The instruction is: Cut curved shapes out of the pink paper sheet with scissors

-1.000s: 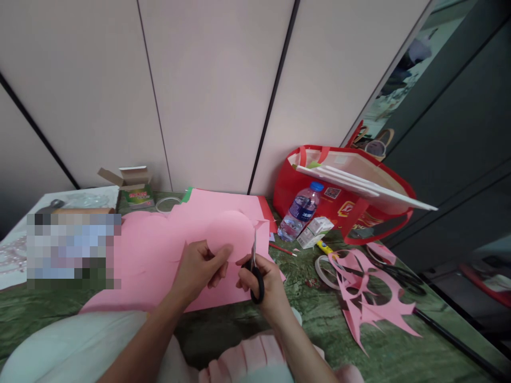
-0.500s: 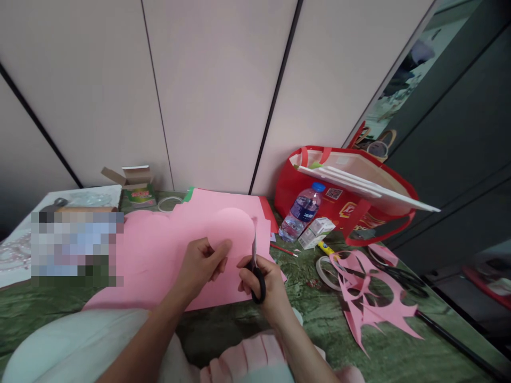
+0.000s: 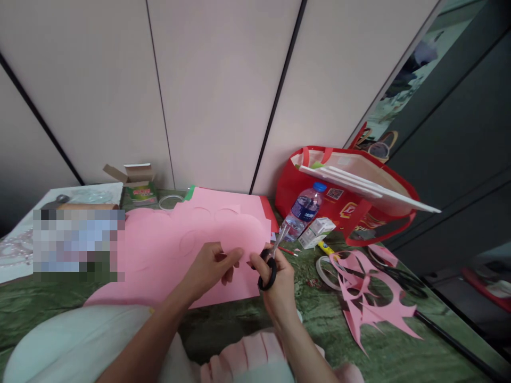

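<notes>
My left hand (image 3: 217, 266) is closed, pinching a pink paper piece (image 3: 245, 232) with a rounded edge between thumb and fingers. My right hand (image 3: 284, 282) grips a pair of scissors (image 3: 272, 271) by its black handles, thumb and fingers at the loops. The metal blades point up and to the right, beside the piece's right edge, and look close together. Below both hands lie larger pink paper sheets (image 3: 149, 255), some with wavy outlines. Faint curved lines show on them near the top. My left fingertips are partly hidden behind the thumb.
Right of my hands stand a water bottle (image 3: 305, 209), a small white carton (image 3: 317, 233) and a red bag (image 3: 289, 178). A tape roll (image 3: 325, 279) and pink paper scraps (image 3: 369, 306) lie nearer. An open box (image 3: 141, 192) stands at the back left.
The scissors have swung right and tilted, their blades now outside the paper's edge. The pink piece has shifted right and slightly down with my left hand.
</notes>
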`<state>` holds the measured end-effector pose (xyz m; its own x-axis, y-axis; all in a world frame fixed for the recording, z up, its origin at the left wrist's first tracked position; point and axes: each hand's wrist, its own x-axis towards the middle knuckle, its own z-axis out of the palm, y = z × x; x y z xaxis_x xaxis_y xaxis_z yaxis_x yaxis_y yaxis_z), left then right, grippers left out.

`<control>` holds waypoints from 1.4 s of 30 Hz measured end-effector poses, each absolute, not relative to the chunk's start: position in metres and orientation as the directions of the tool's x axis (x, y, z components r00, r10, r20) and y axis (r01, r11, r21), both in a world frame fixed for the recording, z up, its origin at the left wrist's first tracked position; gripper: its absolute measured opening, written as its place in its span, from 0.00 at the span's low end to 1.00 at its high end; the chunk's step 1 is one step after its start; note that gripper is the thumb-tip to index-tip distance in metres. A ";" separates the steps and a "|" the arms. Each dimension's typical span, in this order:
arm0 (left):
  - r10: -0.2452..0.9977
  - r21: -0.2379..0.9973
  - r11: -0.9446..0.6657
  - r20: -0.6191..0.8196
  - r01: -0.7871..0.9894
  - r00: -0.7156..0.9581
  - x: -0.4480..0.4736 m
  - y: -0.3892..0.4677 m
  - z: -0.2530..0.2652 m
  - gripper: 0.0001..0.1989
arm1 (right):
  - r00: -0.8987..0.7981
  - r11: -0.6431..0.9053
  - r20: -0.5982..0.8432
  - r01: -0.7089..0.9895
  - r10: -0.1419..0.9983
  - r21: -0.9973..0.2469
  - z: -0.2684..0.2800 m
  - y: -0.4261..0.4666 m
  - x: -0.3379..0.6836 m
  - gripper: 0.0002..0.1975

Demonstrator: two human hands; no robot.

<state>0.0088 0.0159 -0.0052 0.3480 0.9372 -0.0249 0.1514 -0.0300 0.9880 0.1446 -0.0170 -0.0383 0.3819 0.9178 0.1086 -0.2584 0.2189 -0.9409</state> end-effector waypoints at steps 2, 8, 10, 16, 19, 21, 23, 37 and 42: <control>0.964 0.986 -0.081 0.040 0.144 0.264 0.006 0.017 -0.002 0.15 | 0.370 0.218 0.116 -0.247 0.922 -0.944 -0.038 -0.017 0.145 0.11; 0.985 0.993 -0.097 0.085 0.073 0.151 -0.001 0.020 0.001 0.17 | 0.405 0.237 0.130 -0.227 0.905 -0.945 -0.036 -0.017 0.146 0.12; 0.963 0.996 -0.037 0.015 0.078 0.268 0.001 0.019 -0.001 0.13 | 0.518 0.272 0.125 -0.219 0.846 -0.937 -0.036 -0.016 0.147 0.13; 0.952 0.993 0.069 -0.036 -0.099 0.303 0.004 0.018 -0.001 0.10 | 0.497 0.250 0.099 -0.248 0.862 -0.936 -0.033 -0.018 0.145 0.14; 0.965 0.984 0.063 -0.018 -0.166 0.260 0.003 0.019 0.001 0.09 | 0.406 0.263 0.139 -0.267 0.903 -0.927 -0.033 -0.020 0.142 0.12; 0.968 0.983 0.054 -0.008 -0.178 0.251 0.002 0.019 0.002 0.09 | 0.364 0.254 0.147 -0.267 0.920 -0.930 -0.034 -0.020 0.142 0.12; 0.978 0.981 0.021 0.020 -0.195 0.209 0.002 0.019 0.003 0.09 | 0.294 0.221 0.142 -0.258 0.945 -0.940 -0.034 -0.019 0.141 0.12; 0.983 0.980 -0.061 0.092 -0.191 0.158 0.003 0.017 0.003 0.09 | 0.052 0.128 0.119 -0.244 0.992 -0.961 -0.027 -0.023 0.138 0.15; 0.981 0.984 -0.065 0.094 -0.164 0.173 0.004 0.016 0.003 0.08 | 0.030 0.143 0.139 -0.212 0.990 -0.967 -0.025 -0.023 0.138 0.16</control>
